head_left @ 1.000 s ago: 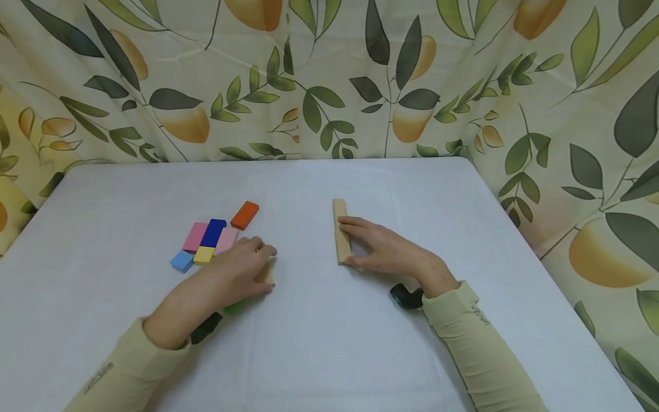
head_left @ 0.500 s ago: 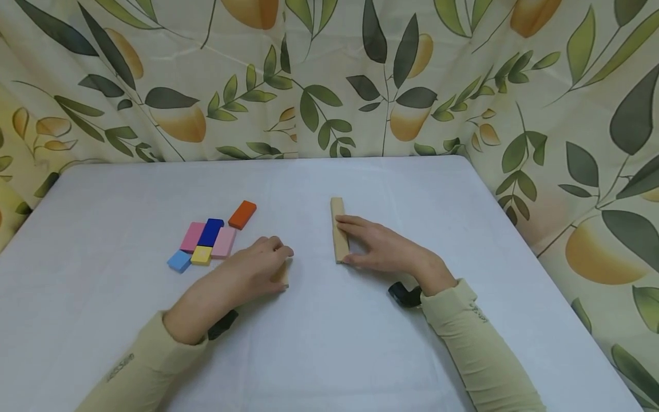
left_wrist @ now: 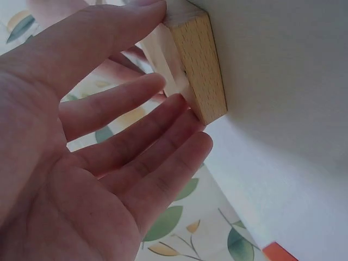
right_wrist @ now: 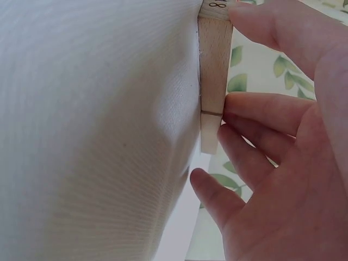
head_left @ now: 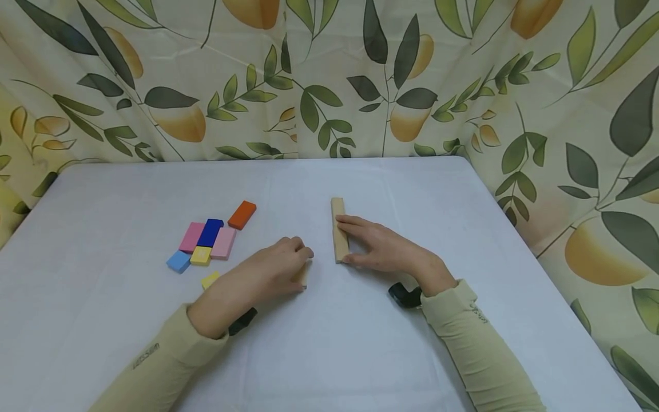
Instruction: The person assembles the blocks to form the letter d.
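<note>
In the head view my left hand (head_left: 270,269) pinches a plain wooden block (head_left: 303,278) low over the white table. The left wrist view shows this block (left_wrist: 201,70) between the thumb at one end and the fingertips near the other. To its right, two plain wooden blocks (head_left: 337,229) lie end to end in a row pointing away from me. My right hand (head_left: 383,246) holds the nearer one, thumb at its near end and fingers along its right side. In the right wrist view a seam divides the row, and the near block (right_wrist: 215,65) bears a number on its end.
At the left lie an orange block (head_left: 242,215), a dark blue block (head_left: 210,233), two pink blocks (head_left: 223,243), a light blue block (head_left: 178,261) and a yellow block (head_left: 201,256). Another yellow block (head_left: 210,280) is partly hidden by my left hand. A patterned cloth (head_left: 319,74) hangs behind the table (head_left: 401,183).
My left hand has moved right with its wooden block, toward the row. A green block seen earlier under the wrist is now hidden, and a second yellow block shows. The right hand stays put.
</note>
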Motion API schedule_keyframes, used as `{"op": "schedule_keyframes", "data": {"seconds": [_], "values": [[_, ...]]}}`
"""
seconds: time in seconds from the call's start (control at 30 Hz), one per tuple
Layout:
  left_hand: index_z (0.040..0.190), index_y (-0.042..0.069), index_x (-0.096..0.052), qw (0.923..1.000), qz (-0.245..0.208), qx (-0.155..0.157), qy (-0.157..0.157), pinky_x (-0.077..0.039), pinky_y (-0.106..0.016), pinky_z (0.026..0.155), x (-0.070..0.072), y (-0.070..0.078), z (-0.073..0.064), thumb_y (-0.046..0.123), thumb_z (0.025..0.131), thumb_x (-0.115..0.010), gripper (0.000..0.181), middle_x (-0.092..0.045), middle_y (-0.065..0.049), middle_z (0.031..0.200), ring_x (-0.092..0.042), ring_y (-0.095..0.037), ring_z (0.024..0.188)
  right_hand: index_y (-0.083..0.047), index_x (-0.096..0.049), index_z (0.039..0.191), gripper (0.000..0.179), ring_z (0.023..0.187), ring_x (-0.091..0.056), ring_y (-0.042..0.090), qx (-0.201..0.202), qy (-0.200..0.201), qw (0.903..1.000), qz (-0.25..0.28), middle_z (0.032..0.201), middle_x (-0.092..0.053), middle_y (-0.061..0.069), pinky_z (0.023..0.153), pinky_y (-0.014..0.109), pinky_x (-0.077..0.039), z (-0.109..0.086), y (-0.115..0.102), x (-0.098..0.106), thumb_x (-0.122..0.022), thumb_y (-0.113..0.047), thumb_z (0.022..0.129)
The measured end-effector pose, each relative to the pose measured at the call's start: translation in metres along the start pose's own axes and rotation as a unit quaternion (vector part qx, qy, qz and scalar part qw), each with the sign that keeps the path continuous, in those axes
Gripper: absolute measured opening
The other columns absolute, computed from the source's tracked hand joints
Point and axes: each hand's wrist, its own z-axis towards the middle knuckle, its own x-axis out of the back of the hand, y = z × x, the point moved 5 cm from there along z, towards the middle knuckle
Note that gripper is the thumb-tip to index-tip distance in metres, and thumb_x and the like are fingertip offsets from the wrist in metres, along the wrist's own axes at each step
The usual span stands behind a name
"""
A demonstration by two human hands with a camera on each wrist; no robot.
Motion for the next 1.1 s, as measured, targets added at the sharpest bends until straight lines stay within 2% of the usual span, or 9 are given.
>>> {"op": "schedule_keyframes", "data": {"seconds": [0.17, 0.37, 0.67, 0.9, 1.0, 1.1], "values": [[0.129, 0.006, -0.061, 0.9999, 0.012, -0.011, 0.003, -0.053, -0.035, 0.095, 0.003, 0.007, 0.008, 0.025, 0.084, -0.081, 0.053, -0.06, -0.014, 0.125, -0.057, -0.024, 0.112, -0.007, -0.035, 0.153, 0.076, 0.152, -0.025, 0.025, -0.001, 0.001, 1.0, 0.008, 0.164, -0.026, 0.001, 0.12, 0.046, -0.029, 0.0, -0.001, 0.001, -0.071, -0.035, 0.092], [0.13, 0.004, -0.06, 0.9996, 0.022, -0.014, -0.013, -0.053, -0.033, 0.094, 0.003, 0.013, 0.019, 0.023, 0.082, -0.083, 0.056, -0.06, -0.014, 0.124, -0.058, -0.024, 0.109, -0.006, -0.034, 0.153, 0.076, 0.152, -0.024, 0.025, 0.0, -0.002, 0.9999, 0.015, 0.165, -0.024, 0.001, 0.12, 0.046, -0.029, -0.001, -0.001, 0.0, -0.07, -0.033, 0.092], [0.129, 0.004, -0.06, 0.9993, 0.004, -0.036, 0.001, -0.052, -0.033, 0.096, 0.003, 0.018, 0.021, 0.022, 0.083, -0.081, 0.054, -0.059, -0.013, 0.128, -0.057, -0.023, 0.113, -0.008, -0.032, 0.154, 0.076, 0.152, -0.023, 0.025, 0.001, 0.001, 0.9999, 0.011, 0.165, -0.022, 0.0, 0.12, 0.046, -0.029, 0.001, 0.001, 0.0, -0.069, -0.034, 0.093], [0.133, 0.006, -0.058, 0.9984, -0.01, -0.05, -0.024, -0.052, -0.033, 0.098, -0.001, 0.024, 0.025, 0.024, 0.082, -0.082, 0.059, -0.058, -0.012, 0.128, -0.056, -0.021, 0.113, -0.01, -0.031, 0.155, 0.072, 0.153, -0.021, 0.022, 0.002, -0.006, 0.9999, 0.014, 0.166, -0.02, -0.004, 0.121, 0.045, -0.027, 0.001, 0.004, 0.002, -0.064, -0.035, 0.097], [0.133, 0.007, -0.059, 0.9977, -0.01, -0.059, -0.032, -0.052, -0.031, 0.097, -0.002, 0.026, 0.025, 0.025, 0.081, -0.083, 0.059, -0.059, -0.011, 0.126, -0.056, -0.02, 0.111, -0.007, -0.033, 0.154, 0.066, 0.153, -0.021, 0.024, 0.015, -0.004, 0.9998, 0.016, 0.166, -0.021, 0.0, 0.121, 0.047, -0.027, 0.0, 0.004, 0.003, -0.061, -0.031, 0.099], [0.13, 0.007, -0.06, 0.9966, -0.012, -0.077, -0.026, -0.052, -0.029, 0.094, -0.003, 0.029, 0.024, 0.024, 0.08, -0.083, 0.057, -0.059, -0.01, 0.123, -0.056, -0.019, 0.107, -0.003, -0.035, 0.152, 0.063, 0.152, -0.023, 0.027, 0.026, 0.001, 0.9995, 0.019, 0.165, -0.024, 0.004, 0.121, 0.048, -0.027, 0.001, 0.004, 0.003, -0.059, -0.027, 0.1]]}}
